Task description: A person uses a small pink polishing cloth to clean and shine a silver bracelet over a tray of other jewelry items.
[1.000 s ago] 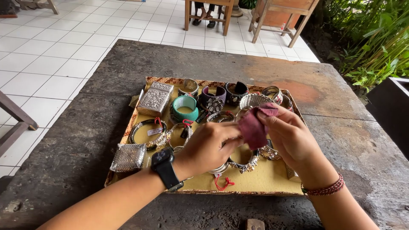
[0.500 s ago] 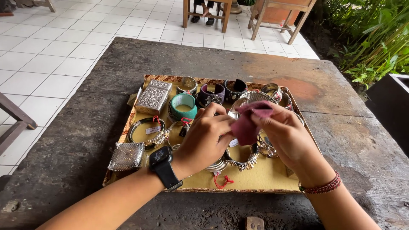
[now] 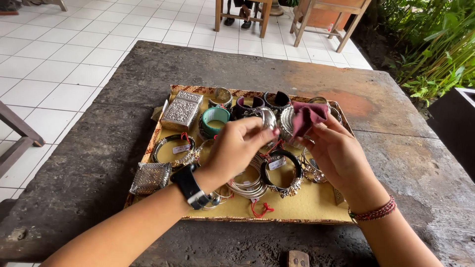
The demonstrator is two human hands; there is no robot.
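One woven tray [image 3: 316, 210] sits on one stone desk [image 3: 123, 148]. On the tray: one embossed silver box [image 3: 181, 110] at the far left, one silver mesh purse [image 3: 150, 178] at the near left, one teal cuff [image 3: 214, 118], and perhaps ten or more bangles, hard to count where they overlap. One maroon cloth [image 3: 307, 116]. Two wooden chairs [image 3: 326, 15] stand beyond.

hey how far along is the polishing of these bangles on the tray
Done: cannot tell; no bangle looks set aside. In hand: the left hand holds a silver bangle; the right hand holds a maroon cloth beside it. Left: many bangles and silver boxes lying on the tray.
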